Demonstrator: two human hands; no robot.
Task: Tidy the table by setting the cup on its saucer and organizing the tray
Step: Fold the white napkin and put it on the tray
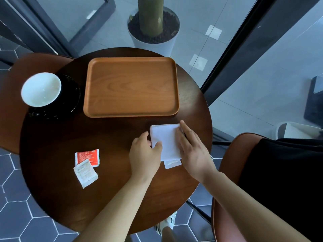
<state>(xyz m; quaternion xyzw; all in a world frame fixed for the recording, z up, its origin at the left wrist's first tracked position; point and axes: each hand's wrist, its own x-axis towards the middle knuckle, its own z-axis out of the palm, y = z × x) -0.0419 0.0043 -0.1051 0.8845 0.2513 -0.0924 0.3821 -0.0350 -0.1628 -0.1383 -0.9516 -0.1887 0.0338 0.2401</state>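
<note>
Cup (41, 89) sits on saucer (72, 95), left of frame; tray (131, 88) upper centre. Both hands work the napkin (167, 142) right of centre. Left hand (145, 154) pinches its left edge. Right hand (194, 151) presses flat, fingers straight, probably squaring it for the tray. Tabletop (104, 133) count: one cup, saucer, tray and napkin, plus three packets: red packet (87, 157), white packet (85, 173), third packet (172, 164) half under the napkin.

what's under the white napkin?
A white paper slip pokes out from under the napkin at its near edge, on the table. The rest is covered by the napkin, left hand and right hand.
</note>
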